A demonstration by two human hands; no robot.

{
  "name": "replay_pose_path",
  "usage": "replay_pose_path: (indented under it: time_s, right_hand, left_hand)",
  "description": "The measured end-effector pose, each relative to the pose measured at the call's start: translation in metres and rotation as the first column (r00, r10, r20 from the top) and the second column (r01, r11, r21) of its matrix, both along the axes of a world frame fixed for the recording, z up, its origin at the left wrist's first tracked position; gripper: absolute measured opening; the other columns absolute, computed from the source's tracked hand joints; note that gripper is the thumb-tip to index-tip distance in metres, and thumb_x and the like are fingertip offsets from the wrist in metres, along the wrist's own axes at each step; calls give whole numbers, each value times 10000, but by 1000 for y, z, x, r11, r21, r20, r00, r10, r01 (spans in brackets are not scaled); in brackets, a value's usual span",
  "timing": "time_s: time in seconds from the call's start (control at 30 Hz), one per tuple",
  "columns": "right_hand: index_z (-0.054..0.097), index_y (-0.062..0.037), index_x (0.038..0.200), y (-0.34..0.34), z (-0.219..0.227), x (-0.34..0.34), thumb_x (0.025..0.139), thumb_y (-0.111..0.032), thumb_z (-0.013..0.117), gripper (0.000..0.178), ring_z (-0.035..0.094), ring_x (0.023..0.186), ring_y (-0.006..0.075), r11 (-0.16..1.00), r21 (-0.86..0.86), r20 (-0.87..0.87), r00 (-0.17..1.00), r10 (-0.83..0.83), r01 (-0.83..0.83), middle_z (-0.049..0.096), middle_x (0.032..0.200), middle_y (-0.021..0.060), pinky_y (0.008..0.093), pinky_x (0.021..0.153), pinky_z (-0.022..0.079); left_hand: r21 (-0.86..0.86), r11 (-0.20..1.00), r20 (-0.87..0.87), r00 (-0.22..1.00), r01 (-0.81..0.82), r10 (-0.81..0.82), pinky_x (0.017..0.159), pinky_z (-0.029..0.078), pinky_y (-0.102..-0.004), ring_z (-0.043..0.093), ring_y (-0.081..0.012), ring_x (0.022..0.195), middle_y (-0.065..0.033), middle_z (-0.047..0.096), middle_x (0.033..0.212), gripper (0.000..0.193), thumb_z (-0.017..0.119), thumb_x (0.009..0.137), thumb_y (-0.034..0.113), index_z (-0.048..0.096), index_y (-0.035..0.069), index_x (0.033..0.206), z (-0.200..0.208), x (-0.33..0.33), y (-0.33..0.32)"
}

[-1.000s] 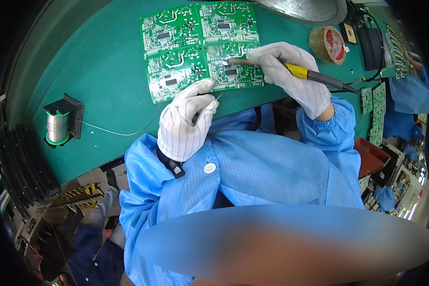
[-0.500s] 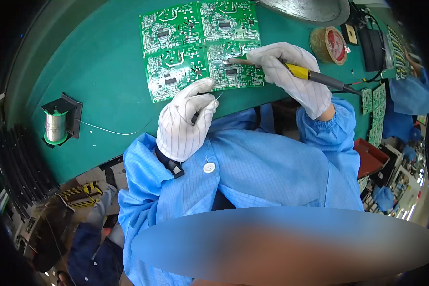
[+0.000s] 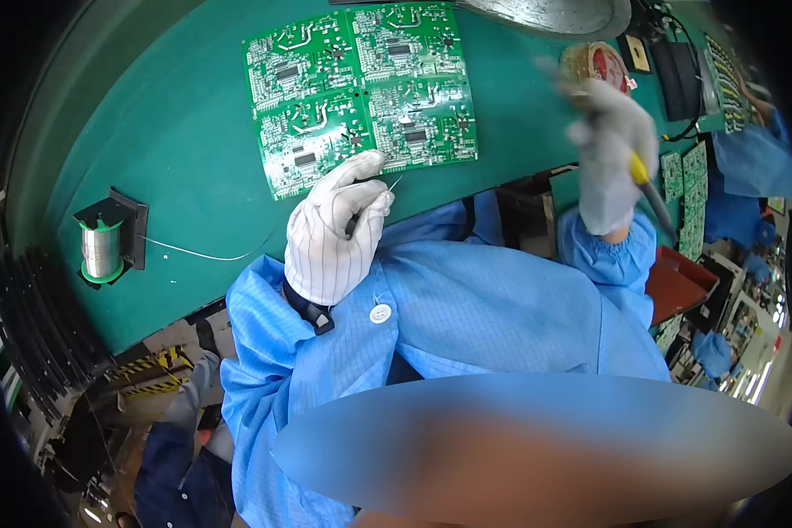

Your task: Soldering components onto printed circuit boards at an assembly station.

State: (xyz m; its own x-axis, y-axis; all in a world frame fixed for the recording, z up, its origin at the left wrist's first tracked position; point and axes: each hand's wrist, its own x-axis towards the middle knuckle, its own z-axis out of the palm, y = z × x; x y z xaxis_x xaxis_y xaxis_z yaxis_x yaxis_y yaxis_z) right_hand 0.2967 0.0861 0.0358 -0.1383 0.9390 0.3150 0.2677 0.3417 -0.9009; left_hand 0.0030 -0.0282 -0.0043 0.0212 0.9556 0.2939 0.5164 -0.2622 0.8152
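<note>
A panel of green circuit boards lies on the green bench mat. My left hand, in a white striped glove, rests at the panel's near edge. It pinches a thin solder wire whose tip sticks out past the fingers. My right hand, gloved too and smeared by motion, is well to the right of the panel, near the tape roll. It grips a soldering iron with a yellow and dark handle; the iron's tip is blurred.
A solder spool on a black stand is at the left, its wire trailing toward me. A tape roll and a metal dish lie at the far right. Smaller boards and a red tray are nearer right.
My right hand has lifted the soldering iron off the boards and swung it to the right. My left hand keeps its pinch on the wire. The whole view has shifted slightly.
</note>
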Motion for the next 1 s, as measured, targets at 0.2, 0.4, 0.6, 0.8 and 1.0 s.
replay_pose_path:
  time_s: [0.2, 0.4, 0.6, 0.8, 1.0]
  right_hand:
    - [644, 69, 1248, 11, -30, 56, 1047, -157, 552, 317, 619, 895, 105, 917, 265, 116, 935, -336, 297, 702, 1181, 126, 227, 838, 495]
    - [662, 31, 1236, -7, 0, 6, 1003, -80, 621, 261, 636, 840, 103, 987, -83, -3, 991, 135, -135, 712, 1144, 110, 247, 755, 534]
    - [702, -27, 1088, 15, 7, -57, 961, -136, 698, 168, 710, 780, 154, 874, -103, 123, 866, 485, -475, 763, 962, 84, 289, 712, 564]
    - [708, -37, 1058, 17, 3, -54, 945, -132, 714, 148, 731, 788, 181, 880, -80, 218, 854, 473, -467, 769, 961, 86, 307, 719, 572]
    - [716, -49, 1068, 19, 2, -57, 939, -143, 731, 161, 732, 782, 187, 883, -57, 252, 849, 464, -465, 768, 951, 80, 311, 722, 570]
  left_hand:
    - [29, 999, -28, 999, 21, -20, 751, 591, -354, 726, -260, 956, -178, 696, 1232, 125, 695, 928, 31, 649, 64, 1039, -2, -2, 2]
    - [10, 1000, -20, 1000, -12, 12, 795, 597, -361, 720, -304, 1037, -160, 705, 1218, 160, 739, 886, 19, 674, 56, 1028, -2, 2, 1]
    - [-43, 999, 34, 999, -2, 3, 804, 600, -372, 721, -314, 1040, -164, 709, 1208, 160, 748, 880, 25, 677, 55, 1020, -1, 0, 0]
    - [-20, 1000, 27, 1000, -5, 5, 789, 602, -369, 720, -321, 1052, -157, 711, 1211, 159, 763, 873, 41, 683, 60, 1008, -3, 0, 1]
    - [-42, 999, 15, 1000, 1, 0, 788, 600, -374, 722, -310, 1050, -141, 714, 1210, 162, 766, 865, 46, 687, 65, 1005, -2, -1, 1]
